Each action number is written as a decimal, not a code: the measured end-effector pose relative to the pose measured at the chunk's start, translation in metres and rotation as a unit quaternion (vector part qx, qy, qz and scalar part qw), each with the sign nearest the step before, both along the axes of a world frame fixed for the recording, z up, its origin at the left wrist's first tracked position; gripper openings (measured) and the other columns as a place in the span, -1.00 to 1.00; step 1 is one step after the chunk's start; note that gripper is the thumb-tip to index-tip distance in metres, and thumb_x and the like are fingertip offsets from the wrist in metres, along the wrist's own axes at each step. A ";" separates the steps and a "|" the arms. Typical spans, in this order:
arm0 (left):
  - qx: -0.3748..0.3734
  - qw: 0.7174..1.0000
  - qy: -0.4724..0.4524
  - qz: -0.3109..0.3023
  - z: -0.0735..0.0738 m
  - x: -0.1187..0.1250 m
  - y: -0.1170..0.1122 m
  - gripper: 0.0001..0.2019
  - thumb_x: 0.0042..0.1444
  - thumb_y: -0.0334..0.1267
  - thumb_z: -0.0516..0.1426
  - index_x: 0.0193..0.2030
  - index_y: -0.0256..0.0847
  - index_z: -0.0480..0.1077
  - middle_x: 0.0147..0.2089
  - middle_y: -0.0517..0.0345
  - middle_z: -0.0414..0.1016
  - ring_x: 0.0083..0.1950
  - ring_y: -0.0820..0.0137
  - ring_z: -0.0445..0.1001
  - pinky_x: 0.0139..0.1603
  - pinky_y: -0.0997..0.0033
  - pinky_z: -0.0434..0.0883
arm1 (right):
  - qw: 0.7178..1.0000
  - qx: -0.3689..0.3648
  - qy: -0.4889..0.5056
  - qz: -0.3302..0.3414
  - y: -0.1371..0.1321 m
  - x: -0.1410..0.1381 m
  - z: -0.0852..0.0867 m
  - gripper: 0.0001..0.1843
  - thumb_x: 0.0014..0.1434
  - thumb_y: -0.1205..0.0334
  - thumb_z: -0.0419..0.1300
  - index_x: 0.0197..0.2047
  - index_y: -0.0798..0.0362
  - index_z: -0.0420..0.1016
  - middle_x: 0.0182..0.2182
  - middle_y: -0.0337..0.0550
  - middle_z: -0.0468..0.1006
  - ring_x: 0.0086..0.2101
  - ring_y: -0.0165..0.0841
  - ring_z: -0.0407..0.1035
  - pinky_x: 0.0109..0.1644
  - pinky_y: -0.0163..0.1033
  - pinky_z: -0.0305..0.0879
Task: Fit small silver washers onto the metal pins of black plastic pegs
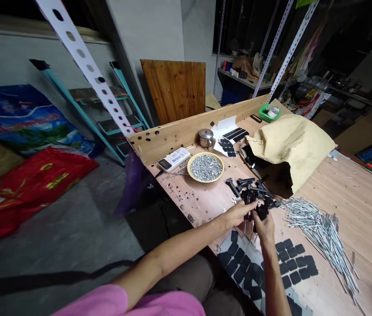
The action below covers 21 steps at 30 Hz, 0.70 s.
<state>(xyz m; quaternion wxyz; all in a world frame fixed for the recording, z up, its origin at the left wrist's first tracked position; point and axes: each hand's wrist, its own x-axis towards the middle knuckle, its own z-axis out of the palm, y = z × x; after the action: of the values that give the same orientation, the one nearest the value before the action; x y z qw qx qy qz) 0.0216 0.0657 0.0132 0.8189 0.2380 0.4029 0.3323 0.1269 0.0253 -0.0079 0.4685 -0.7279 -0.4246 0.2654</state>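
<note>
Fingers (247, 208) of left hand (236, 215) and right hand (265, 227) closed on several black plastic pieces (260, 206)

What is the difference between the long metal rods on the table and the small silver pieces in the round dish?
The long metal rods are thin and straight, while the small silver pieces are tiny bits. The rods lie in a loose, spread heap directly on the wooden tabletop, but the pieces are gathered in a yellow-rimmed dish. Both are bright silver in colour.
</note>
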 end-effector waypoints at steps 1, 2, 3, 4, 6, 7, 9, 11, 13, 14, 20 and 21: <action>0.001 1.000 -0.007 -0.004 0.001 0.000 -0.001 -0.75 0.04 -0.21 0.22 -0.20 -0.35 0.44 -0.45 0.12 0.46 -0.47 0.48 0.42 -0.52 0.58 0.30 | 1.000 -0.002 -0.020 0.002 0.000 -0.003 -0.002 -0.50 -0.21 -0.04 0.22 -0.21 0.08 0.43 -0.40 -0.13 0.56 -0.39 -0.23 0.45 -0.33 -0.19 0.32; 0.001 1.000 -0.011 -0.008 0.002 -0.001 -0.002 -0.73 0.01 -0.18 0.24 -0.20 -0.34 0.45 -0.45 0.13 0.45 -0.47 0.48 0.42 -0.51 0.57 0.31 | 0.999 -0.010 -0.044 -0.001 0.000 -0.005 -0.004 -0.48 -0.19 -0.04 0.20 -0.17 0.07 0.42 -0.38 -0.13 0.56 -0.38 -0.23 0.44 -0.33 -0.19 0.32; 0.000 1.000 -0.011 -0.012 0.003 -0.003 -0.002 -0.71 -0.01 -0.17 0.25 -0.19 -0.31 0.45 -0.44 0.14 0.45 -0.47 0.47 0.42 -0.50 0.57 0.31 | 0.997 -0.021 -0.069 -0.009 0.001 -0.004 -0.005 -0.47 -0.15 -0.05 0.18 -0.13 0.07 0.40 -0.37 -0.11 0.56 -0.39 -0.22 0.44 -0.33 -0.19 0.31; 0.000 1.000 -0.007 -0.011 0.004 -0.007 -0.002 -0.69 -0.03 -0.17 0.27 -0.15 -0.26 0.45 -0.42 0.16 0.45 -0.46 0.47 0.42 -0.49 0.56 0.32 | 0.995 -0.030 -0.092 -0.023 0.004 -0.003 -0.006 -0.47 -0.11 -0.04 0.15 -0.10 0.09 0.39 -0.36 -0.07 0.56 -0.39 -0.21 0.43 -0.33 -0.17 0.30; 0.001 1.000 0.004 0.005 0.007 -0.018 -0.001 -0.66 -0.01 -0.18 0.25 -0.06 -0.16 0.41 -0.36 0.20 0.44 -0.43 0.47 0.44 -0.47 0.54 0.35 | 0.987 -0.048 -0.138 -0.060 0.011 0.004 -0.007 -0.46 -0.03 -0.03 0.10 -0.04 0.13 0.35 -0.32 0.03 0.54 -0.36 -0.16 0.43 -0.30 -0.12 0.29; 0.004 1.000 0.008 0.019 0.009 -0.023 -0.001 -0.65 0.03 -0.17 0.23 -0.02 -0.14 0.38 -0.36 0.20 0.44 -0.42 0.45 0.45 -0.46 0.51 0.36 | 0.982 -0.054 -0.161 -0.081 0.016 0.006 -0.008 -0.44 0.00 -0.03 0.08 0.00 0.16 0.32 -0.28 0.11 0.53 -0.31 -0.11 0.43 -0.27 -0.08 0.28; 0.016 0.998 0.004 0.055 0.013 -0.034 -0.001 -0.67 0.10 -0.15 0.17 -0.01 -0.19 0.35 -0.41 0.19 0.42 -0.47 0.45 0.45 -0.48 0.49 0.36 | 0.971 -0.057 -0.203 -0.112 0.026 0.008 -0.009 -0.37 0.06 -0.05 0.04 0.10 0.20 0.26 -0.16 0.24 0.47 -0.19 -0.02 0.39 -0.21 0.01 0.26; 0.031 0.995 -0.009 0.090 0.017 -0.041 -0.002 -0.69 0.12 -0.12 0.14 -0.07 -0.27 0.37 -0.52 0.22 0.37 -0.59 0.52 0.37 -0.54 0.53 0.31 | 0.962 -0.048 -0.240 -0.122 0.034 0.005 -0.011 -0.26 0.07 -0.11 0.03 0.20 0.22 0.17 -0.06 0.32 0.40 -0.07 0.07 0.32 -0.17 0.07 0.24; 0.042 0.992 -0.018 0.120 0.019 -0.043 -0.003 -0.70 0.09 -0.10 0.17 -0.17 -0.31 0.40 -0.60 0.29 0.28 -0.68 0.62 0.21 -0.60 0.59 0.21 | 0.954 -0.032 -0.273 -0.120 0.039 -0.003 -0.013 -0.10 0.04 -0.21 0.05 0.27 0.27 0.06 -0.01 0.38 0.35 0.00 0.14 0.23 -0.14 0.10 0.22; 0.044 0.990 -0.021 0.132 0.020 -0.044 -0.004 -0.70 0.06 -0.08 0.19 -0.21 -0.31 0.41 -0.62 0.33 0.24 -0.70 0.66 0.14 -0.63 0.62 0.16 | 0.951 -0.025 -0.287 -0.117 0.040 -0.006 -0.013 -0.02 0.01 -0.26 0.06 0.30 0.29 0.01 0.00 0.41 0.33 0.01 0.18 0.20 -0.12 0.12 0.21; 0.025 0.985 -0.042 0.165 0.023 -0.042 -0.005 -0.66 -0.02 -0.02 0.23 -0.34 -0.32 0.38 -0.66 0.37 0.18 -0.71 0.68 0.04 -0.67 0.62 0.02 | 0.936 -0.026 -0.328 -0.128 0.043 0.000 -0.004 -0.01 0.09 -0.32 -0.12 0.32 0.33 -0.06 0.10 0.47 0.22 0.04 0.24 0.14 -0.03 0.33 0.07; 0.022 0.984 -0.047 0.169 0.024 -0.043 -0.006 -0.65 -0.02 -0.02 0.23 -0.36 -0.32 0.37 -0.66 0.36 0.18 -0.70 0.68 0.04 -0.67 0.62 0.02 | 0.935 -0.029 -0.330 -0.128 0.041 0.002 0.000 -0.03 0.11 -0.31 -0.16 0.31 0.35 -0.03 0.10 0.48 0.22 0.06 0.24 0.13 -0.02 0.36 0.05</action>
<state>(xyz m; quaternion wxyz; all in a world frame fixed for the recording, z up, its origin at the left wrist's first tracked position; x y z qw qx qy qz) -0.0212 0.0601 0.0373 0.7635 0.1684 0.3909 0.4857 0.1293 0.0659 -0.0079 0.3106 -0.8361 -0.4504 -0.0401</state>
